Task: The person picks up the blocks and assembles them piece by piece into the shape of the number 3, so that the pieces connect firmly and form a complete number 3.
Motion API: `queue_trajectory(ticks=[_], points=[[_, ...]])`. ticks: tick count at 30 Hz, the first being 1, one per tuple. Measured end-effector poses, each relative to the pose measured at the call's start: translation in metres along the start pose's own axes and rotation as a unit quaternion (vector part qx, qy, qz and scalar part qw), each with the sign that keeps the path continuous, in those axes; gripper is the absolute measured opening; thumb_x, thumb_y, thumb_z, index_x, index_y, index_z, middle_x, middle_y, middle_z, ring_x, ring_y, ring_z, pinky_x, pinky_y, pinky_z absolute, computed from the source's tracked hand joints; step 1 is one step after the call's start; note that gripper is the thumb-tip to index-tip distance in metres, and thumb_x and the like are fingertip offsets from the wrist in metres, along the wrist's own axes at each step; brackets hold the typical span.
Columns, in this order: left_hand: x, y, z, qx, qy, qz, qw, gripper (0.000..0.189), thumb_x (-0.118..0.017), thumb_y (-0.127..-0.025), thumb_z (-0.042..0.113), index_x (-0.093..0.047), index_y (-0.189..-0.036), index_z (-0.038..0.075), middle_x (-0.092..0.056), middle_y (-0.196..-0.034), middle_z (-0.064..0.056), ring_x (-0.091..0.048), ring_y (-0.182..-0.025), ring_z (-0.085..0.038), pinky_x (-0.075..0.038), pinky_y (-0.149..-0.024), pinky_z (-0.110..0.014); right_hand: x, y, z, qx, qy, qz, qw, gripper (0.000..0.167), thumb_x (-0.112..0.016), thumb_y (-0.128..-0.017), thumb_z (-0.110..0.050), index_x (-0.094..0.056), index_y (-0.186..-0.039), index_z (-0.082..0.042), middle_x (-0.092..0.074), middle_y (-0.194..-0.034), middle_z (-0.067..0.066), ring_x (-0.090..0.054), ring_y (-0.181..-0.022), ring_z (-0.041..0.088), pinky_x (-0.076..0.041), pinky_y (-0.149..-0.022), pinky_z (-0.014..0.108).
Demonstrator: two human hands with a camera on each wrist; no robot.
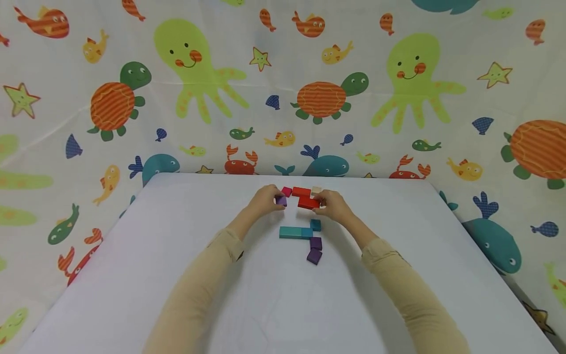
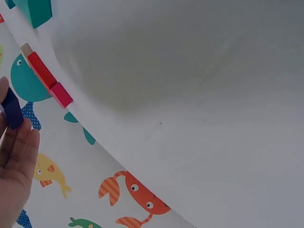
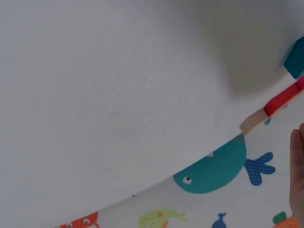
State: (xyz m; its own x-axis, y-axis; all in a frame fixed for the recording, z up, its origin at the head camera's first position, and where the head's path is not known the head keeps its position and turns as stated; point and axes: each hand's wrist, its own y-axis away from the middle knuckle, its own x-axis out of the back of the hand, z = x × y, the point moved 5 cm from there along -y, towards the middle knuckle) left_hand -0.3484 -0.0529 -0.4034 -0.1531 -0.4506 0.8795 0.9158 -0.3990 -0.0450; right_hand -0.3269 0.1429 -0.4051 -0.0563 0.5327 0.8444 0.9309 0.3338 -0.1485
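Note:
My left hand (image 1: 267,200) pinches a small purple block (image 1: 281,200) between thumb and fingertips at the far side of the table. In the left wrist view the same block shows dark in the fingers. Facing it, my right hand (image 1: 333,206) pinches the right end of a longer red block (image 1: 307,202). Just behind the hands lie a pink block (image 1: 287,191), another red block (image 1: 301,191) and a natural wood block (image 1: 316,190), in a row. At the edge of the right wrist view, only part of the right hand (image 3: 297,173) shows.
Nearer than the hands lie a long teal block (image 1: 290,232), a teal cube (image 1: 307,233) at its right end and another teal block (image 1: 315,225). Two dark purple cubes (image 1: 316,243) sit below them. A sea-animal cloth (image 1: 274,132) hangs behind the white table (image 1: 132,275).

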Motion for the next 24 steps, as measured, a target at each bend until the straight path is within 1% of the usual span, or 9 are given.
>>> queue_trajectory(ticks=[2, 4, 8, 11, 14, 17, 21, 24], points=[[0.002, 0.004, 0.002, -0.016, -0.003, 0.002, 0.9999, 0.038, -0.075, -0.08, 0.017, -0.067, -0.115, 0.004, -0.063, -0.11, -0.013, -0.057, -0.101, -0.025, -0.051, -0.092, -0.036, 0.001, 0.002, -0.002, 0.004, 0.004, 0.003, 1.0, 0.034, -0.074, -0.081, -0.013, -0.065, -0.109, 0.003, -0.063, -0.088, 0.013, -0.053, -0.081, 0.022, -0.049, -0.073, 0.028], [0.002, 0.009, 0.004, -0.024, -0.008, 0.001, 0.9997, 0.039, -0.076, -0.08, 0.017, -0.067, -0.115, 0.004, -0.063, -0.111, -0.013, -0.057, -0.102, -0.025, -0.051, -0.092, -0.037, 0.003, 0.004, -0.004, 0.007, 0.005, 0.008, 0.9999, 0.032, -0.074, -0.08, -0.013, -0.064, -0.107, 0.003, -0.062, -0.086, 0.013, -0.052, -0.079, 0.021, -0.048, -0.072, 0.027], [-0.001, 0.018, 0.005, -0.029, -0.018, -0.002, 0.9994, 0.038, -0.076, -0.08, 0.017, -0.067, -0.115, 0.005, -0.065, -0.113, -0.012, -0.057, -0.103, -0.025, -0.05, -0.093, -0.037, 0.005, 0.01, -0.009, 0.007, -0.003, 0.013, 0.9999, 0.03, -0.073, -0.08, -0.011, -0.063, -0.104, 0.003, -0.062, -0.085, 0.012, -0.052, -0.078, 0.021, -0.048, -0.071, 0.028], [-0.005, 0.025, 0.005, -0.037, -0.018, -0.004, 0.9991, 0.039, -0.076, -0.08, 0.016, -0.067, -0.116, 0.004, -0.066, -0.111, -0.011, -0.058, -0.102, -0.024, -0.05, -0.093, -0.037, 0.005, 0.014, -0.012, 0.003, -0.009, 0.009, 0.9999, 0.03, -0.073, -0.08, -0.011, -0.062, -0.105, 0.002, -0.065, -0.09, 0.013, -0.055, -0.08, 0.022, -0.051, -0.074, 0.029], [-0.006, 0.032, 0.007, -0.044, -0.009, 0.0, 0.999, 0.039, -0.076, -0.079, 0.014, -0.066, -0.116, 0.003, -0.067, -0.11, -0.012, -0.059, -0.101, -0.024, -0.05, -0.093, -0.037, 0.003, 0.018, -0.016, 0.003, -0.012, 0.002, 0.9999, 0.032, -0.073, -0.08, -0.01, -0.063, -0.108, 0.002, -0.066, -0.095, 0.014, -0.058, -0.084, 0.026, -0.054, -0.077, 0.033], [-0.005, 0.039, 0.008, -0.041, -0.001, 0.004, 0.9992, 0.039, -0.076, -0.079, 0.014, -0.067, -0.115, 0.003, -0.067, -0.109, -0.011, -0.059, -0.101, -0.024, -0.05, -0.092, -0.037, 0.001, 0.022, -0.02, 0.009, -0.007, -0.006, 0.9999, 0.033, -0.072, -0.081, -0.011, -0.063, -0.11, 0.002, -0.067, -0.098, 0.014, -0.059, -0.087, 0.028, -0.054, -0.08, 0.034], [-0.006, 0.047, 0.01, -0.042, 0.008, 0.002, 0.9991, 0.038, -0.078, -0.077, 0.015, -0.068, -0.113, 0.005, -0.068, -0.107, -0.008, -0.059, -0.099, -0.022, -0.051, -0.091, -0.036, 0.001, 0.029, -0.024, 0.015, 0.0, -0.011, 0.9998, 0.033, -0.073, -0.081, -0.011, -0.065, -0.11, 0.003, -0.068, -0.099, 0.014, -0.061, -0.088, 0.028, -0.054, -0.082, 0.035], [-0.008, 0.054, 0.012, -0.054, 0.017, 0.0, 0.9984, 0.038, -0.078, -0.077, 0.016, -0.068, -0.112, 0.006, -0.069, -0.106, -0.007, -0.06, -0.099, -0.02, -0.051, -0.09, -0.036, 0.003, 0.036, -0.028, 0.027, 0.001, -0.007, 0.9996, 0.033, -0.074, -0.081, -0.011, -0.065, -0.109, 0.003, -0.068, -0.098, 0.014, -0.061, -0.087, 0.027, -0.054, -0.081, 0.037]])
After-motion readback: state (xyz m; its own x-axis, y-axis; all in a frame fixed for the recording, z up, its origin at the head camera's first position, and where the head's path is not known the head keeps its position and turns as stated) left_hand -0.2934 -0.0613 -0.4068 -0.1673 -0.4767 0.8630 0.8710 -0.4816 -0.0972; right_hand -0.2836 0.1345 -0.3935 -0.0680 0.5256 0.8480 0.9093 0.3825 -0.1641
